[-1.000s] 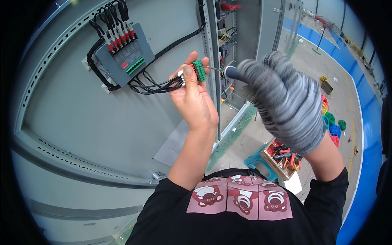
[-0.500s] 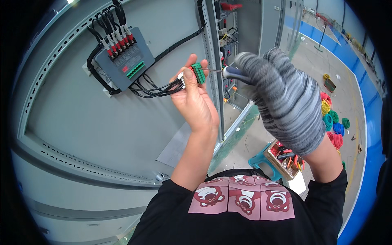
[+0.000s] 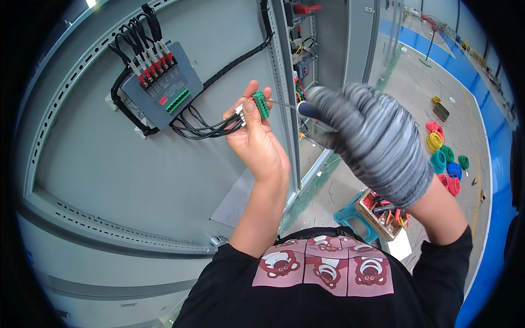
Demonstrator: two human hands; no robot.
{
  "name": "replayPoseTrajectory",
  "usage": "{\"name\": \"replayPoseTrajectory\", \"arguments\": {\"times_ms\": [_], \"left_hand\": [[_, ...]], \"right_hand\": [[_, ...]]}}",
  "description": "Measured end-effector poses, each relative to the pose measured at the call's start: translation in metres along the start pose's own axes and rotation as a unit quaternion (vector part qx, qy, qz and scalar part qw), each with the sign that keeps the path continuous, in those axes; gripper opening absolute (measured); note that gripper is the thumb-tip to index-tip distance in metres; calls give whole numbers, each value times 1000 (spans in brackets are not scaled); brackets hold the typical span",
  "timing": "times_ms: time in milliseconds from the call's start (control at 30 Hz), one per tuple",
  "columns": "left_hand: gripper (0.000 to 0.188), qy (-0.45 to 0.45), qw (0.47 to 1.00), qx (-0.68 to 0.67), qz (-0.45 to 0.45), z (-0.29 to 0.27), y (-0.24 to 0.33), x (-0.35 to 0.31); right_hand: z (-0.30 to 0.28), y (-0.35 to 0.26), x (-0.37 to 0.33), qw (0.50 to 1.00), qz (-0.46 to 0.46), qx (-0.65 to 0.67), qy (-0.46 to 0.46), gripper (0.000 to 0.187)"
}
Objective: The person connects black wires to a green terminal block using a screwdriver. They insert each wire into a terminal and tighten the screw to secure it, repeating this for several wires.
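Observation:
Bare, my left hand (image 3: 256, 139) pinches a green terminal block connector (image 3: 261, 105) between thumb and fingers. Black wires (image 3: 205, 130) with white sleeves run into the connector from the left. My right hand (image 3: 377, 139), in a grey striped knit glove, is closed round the handle of a screwdriver (image 3: 304, 109). The thin shaft points left, its tip at the connector's right face. Beyond my left hand, a grey meter module (image 3: 156, 87) is mounted on the cabinet door, with a green socket and a row of red-and-white sleeved wires.
The grey cabinet door (image 3: 126, 180) fills the left side. Behind my hands the cabinet's frame post (image 3: 284, 82) stands beside wired components. On the floor are a blue stool (image 3: 350, 216) carrying a wooden tool box (image 3: 377, 220), coloured wire coils (image 3: 439, 158) and a stand fan (image 3: 432, 41).
My gloved right hand has turned and shifted slightly left and down with the screwdriver. The connector and my left hand have moved a little left and down in the picture.

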State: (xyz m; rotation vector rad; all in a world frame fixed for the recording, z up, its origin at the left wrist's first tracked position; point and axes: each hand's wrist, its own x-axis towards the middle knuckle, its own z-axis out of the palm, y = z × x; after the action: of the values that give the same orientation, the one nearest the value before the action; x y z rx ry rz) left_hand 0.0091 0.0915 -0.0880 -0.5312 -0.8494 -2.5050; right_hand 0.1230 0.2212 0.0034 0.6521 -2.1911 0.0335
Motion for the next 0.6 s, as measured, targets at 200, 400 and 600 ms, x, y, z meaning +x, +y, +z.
{"name": "replayPoseTrajectory", "arguments": {"times_ms": [200, 400, 600], "left_hand": [[19, -17, 999, 31, 28, -5, 1, 2], [18, -16, 998, 37, 53, -1, -1, 4], [17, -27, 1000, 5, 14, 0, 1, 3]], "right_hand": [[-12, -3, 3, 970, -116, -140, -162, 49], [15, 0, -15, 904, 219, 365, -42, 33], [-6, -7, -19, 917, 251, 303, -70, 30]]}}
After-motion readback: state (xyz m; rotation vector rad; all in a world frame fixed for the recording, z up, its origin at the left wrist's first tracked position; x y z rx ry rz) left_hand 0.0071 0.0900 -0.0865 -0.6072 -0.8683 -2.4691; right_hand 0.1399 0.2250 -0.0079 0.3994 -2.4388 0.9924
